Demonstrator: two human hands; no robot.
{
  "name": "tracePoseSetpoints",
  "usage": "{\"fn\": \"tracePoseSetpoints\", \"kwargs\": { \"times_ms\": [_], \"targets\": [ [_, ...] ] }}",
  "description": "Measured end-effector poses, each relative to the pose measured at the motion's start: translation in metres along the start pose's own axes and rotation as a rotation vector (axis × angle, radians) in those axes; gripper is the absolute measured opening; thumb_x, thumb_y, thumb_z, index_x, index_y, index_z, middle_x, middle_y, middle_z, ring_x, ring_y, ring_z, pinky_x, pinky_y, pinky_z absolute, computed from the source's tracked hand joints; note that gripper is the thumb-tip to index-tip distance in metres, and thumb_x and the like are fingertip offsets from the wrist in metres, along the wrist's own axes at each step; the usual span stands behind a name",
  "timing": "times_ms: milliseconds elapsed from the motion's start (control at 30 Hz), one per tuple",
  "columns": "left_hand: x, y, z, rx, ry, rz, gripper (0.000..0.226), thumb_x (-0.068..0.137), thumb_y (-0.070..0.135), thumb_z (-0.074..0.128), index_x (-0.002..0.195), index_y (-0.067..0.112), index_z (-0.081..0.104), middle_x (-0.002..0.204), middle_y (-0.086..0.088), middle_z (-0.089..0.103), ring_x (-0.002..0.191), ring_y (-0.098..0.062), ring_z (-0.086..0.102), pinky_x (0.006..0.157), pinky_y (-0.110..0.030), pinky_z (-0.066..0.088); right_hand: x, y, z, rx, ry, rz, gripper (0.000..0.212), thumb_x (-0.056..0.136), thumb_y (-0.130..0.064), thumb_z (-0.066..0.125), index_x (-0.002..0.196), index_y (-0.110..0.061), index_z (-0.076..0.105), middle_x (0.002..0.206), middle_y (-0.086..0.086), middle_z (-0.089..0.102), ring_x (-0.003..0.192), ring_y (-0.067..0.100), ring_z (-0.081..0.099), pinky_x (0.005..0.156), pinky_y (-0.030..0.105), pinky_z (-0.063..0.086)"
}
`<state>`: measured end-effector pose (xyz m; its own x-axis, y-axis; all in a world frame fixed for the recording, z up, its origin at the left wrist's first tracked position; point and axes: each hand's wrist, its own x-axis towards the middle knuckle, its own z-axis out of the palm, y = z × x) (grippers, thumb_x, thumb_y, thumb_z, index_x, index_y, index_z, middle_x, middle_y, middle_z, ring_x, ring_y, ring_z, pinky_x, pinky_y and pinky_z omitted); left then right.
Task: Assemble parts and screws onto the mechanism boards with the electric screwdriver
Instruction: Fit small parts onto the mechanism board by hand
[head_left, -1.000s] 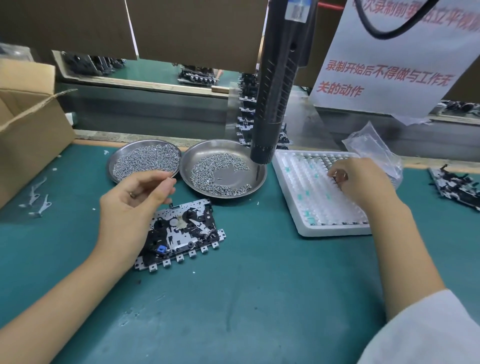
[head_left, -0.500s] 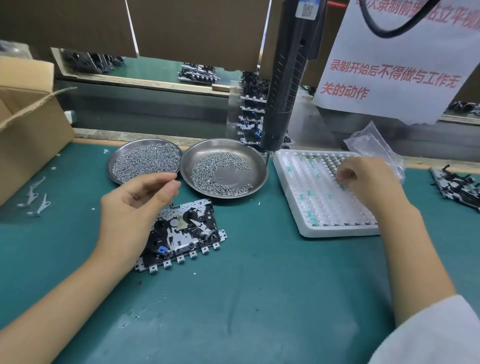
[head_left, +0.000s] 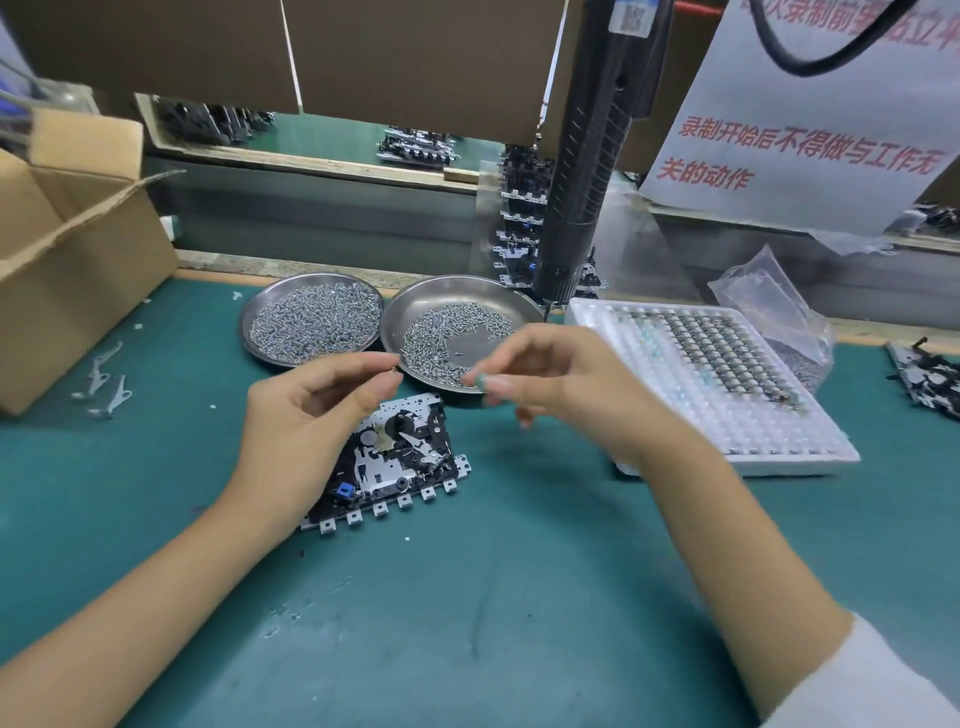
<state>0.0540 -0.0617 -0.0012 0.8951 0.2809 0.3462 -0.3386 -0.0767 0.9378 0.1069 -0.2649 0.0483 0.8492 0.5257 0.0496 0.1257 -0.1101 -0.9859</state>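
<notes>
Hanging at the upper right in front of you is a white paper sign (head_left: 810, 119) printed in red Chinese characters; the two full lines read "录制开始后不得做与工作无关的动作", while the line above them is cut off by the top edge. A small barcode label sits high on the black electric screwdriver (head_left: 587, 171), too small to read. The screwdriver hangs upright, its tip just above the table behind the right-hand dish.

Your left hand (head_left: 306, 421) hovers over the mechanism board (head_left: 395, 462), its thumb and forefinger drawn together on something tiny and metallic at the fingertips, probably a screw; the other fingers are loosely curled. Your right hand (head_left: 561, 384) is raised just opposite it, above the near rim of the right dish, pinching a small greenish part (head_left: 482, 381) between thumb and forefinger. The two pinches are near each other but apart.

The mechanism board lies flat on the green mat (head_left: 467, 597), partly under your left hand, with a blue piece near its front edge and a row of small tabs along it.

Behind it stand two round metal dishes side by side: the left dish (head_left: 311, 319) well filled with screws, the right dish (head_left: 462, 327) holding a thinner crescent of them. To the right lies a white parts tray (head_left: 727, 395), its far cells filled with dark parts, and a clear plastic bag (head_left: 774, 306) beyond it. A cardboard box (head_left: 67, 260) stands open at the left edge.
</notes>
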Motion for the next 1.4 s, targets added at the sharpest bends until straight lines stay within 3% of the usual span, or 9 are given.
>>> {"fn": "tracePoseSetpoints", "kwargs": {
  "times_ms": [233, 367, 500, 633, 767, 967, 1300, 1400],
  "targets": [
    [-0.003, -0.003, -0.001, 0.035, -0.117, 0.069, 0.019, 0.078, 0.011, 0.068, 0.089, 0.026, 0.073, 0.089, 0.003, 0.072, 0.076, -0.001, 0.066, 0.065, -0.011, 0.05, 0.01, 0.032, 0.048, 0.267, 0.087, 0.014, 0.017, 0.084, 0.005, 0.064, 0.086, -0.011, 0.068, 0.081, 0.003, 0.073, 0.071, 0.012, 0.069, 0.062, 0.017, 0.052],
    [-0.003, -0.004, -0.003, 0.048, -0.153, 0.104, 0.024, 0.079, 0.014, 0.069, 0.089, 0.035, 0.076, 0.09, 0.006, 0.073, 0.079, -0.005, 0.067, 0.067, -0.016, 0.053, 0.009, 0.035, 0.052, 0.332, 0.094, -0.021, 0.015, 0.085, 0.006, 0.063, 0.094, -0.005, 0.07, 0.081, 0.003, 0.074, 0.076, 0.011, 0.07, 0.068, 0.017, 0.053],
    [-0.003, -0.004, -0.002, 0.012, -0.149, 0.073, 0.017, 0.078, 0.015, 0.068, 0.091, 0.025, 0.071, 0.085, 0.011, 0.073, 0.077, -0.001, 0.067, 0.065, -0.017, 0.054, 0.007, 0.034, 0.052, 0.352, 0.152, -0.032, 0.019, 0.077, 0.007, 0.069, 0.092, -0.006, 0.069, 0.084, 0.004, 0.074, 0.079, 0.015, 0.07, 0.067, 0.021, 0.055],
    [-0.002, -0.005, -0.003, 0.004, -0.157, 0.061, 0.014, 0.078, 0.016, 0.068, 0.09, 0.022, 0.071, 0.084, 0.009, 0.073, 0.076, -0.003, 0.066, 0.062, -0.021, 0.056, 0.007, 0.033, 0.051, 0.311, 0.177, -0.022, 0.019, 0.075, 0.006, 0.071, 0.091, -0.005, 0.071, 0.083, 0.006, 0.074, 0.075, 0.014, 0.07, 0.067, 0.02, 0.054],
    [-0.003, -0.006, -0.005, 0.016, -0.177, 0.065, 0.017, 0.078, 0.019, 0.069, 0.087, 0.032, 0.075, 0.084, 0.008, 0.073, 0.074, -0.006, 0.066, 0.061, -0.025, 0.057, 0.006, 0.032, 0.05, 0.279, 0.175, -0.032, 0.018, 0.077, 0.003, 0.073, 0.092, -0.007, 0.074, 0.084, 0.007, 0.075, 0.073, 0.014, 0.07, 0.068, 0.018, 0.053],
    [-0.003, -0.006, -0.004, 0.03, -0.183, 0.065, 0.018, 0.078, 0.021, 0.069, 0.088, 0.035, 0.075, 0.084, 0.009, 0.073, 0.071, -0.004, 0.066, 0.061, -0.021, 0.055, 0.005, 0.033, 0.05, 0.243, 0.197, -0.032, 0.018, 0.077, 0.0, 0.074, 0.093, -0.009, 0.074, 0.085, 0.008, 0.075, 0.074, 0.016, 0.069, 0.071, 0.02, 0.054],
    [-0.004, -0.007, -0.003, 0.046, -0.18, 0.061, 0.013, 0.077, 0.022, 0.069, 0.089, 0.026, 0.073, 0.086, 0.007, 0.073, 0.076, -0.006, 0.067, 0.066, -0.021, 0.054, 0.003, 0.029, 0.054, 0.231, 0.218, -0.092, 0.018, 0.077, 0.0, 0.074, 0.087, -0.015, 0.075, 0.082, 0.002, 0.075, 0.074, 0.012, 0.07, 0.066, 0.02, 0.054],
    [-0.002, -0.005, -0.005, 0.151, -0.192, 0.153, 0.012, 0.078, 0.023, 0.07, 0.09, 0.023, 0.073, 0.087, 0.007, 0.071, 0.08, -0.007, 0.065, 0.071, -0.021, 0.051, 0.002, 0.028, 0.054, 0.19, 0.202, -0.093, 0.019, 0.079, -0.002, 0.072, 0.093, -0.015, 0.073, 0.084, 0.0, 0.075, 0.078, 0.01, 0.07, 0.063, 0.02, 0.054]
  ]
}}
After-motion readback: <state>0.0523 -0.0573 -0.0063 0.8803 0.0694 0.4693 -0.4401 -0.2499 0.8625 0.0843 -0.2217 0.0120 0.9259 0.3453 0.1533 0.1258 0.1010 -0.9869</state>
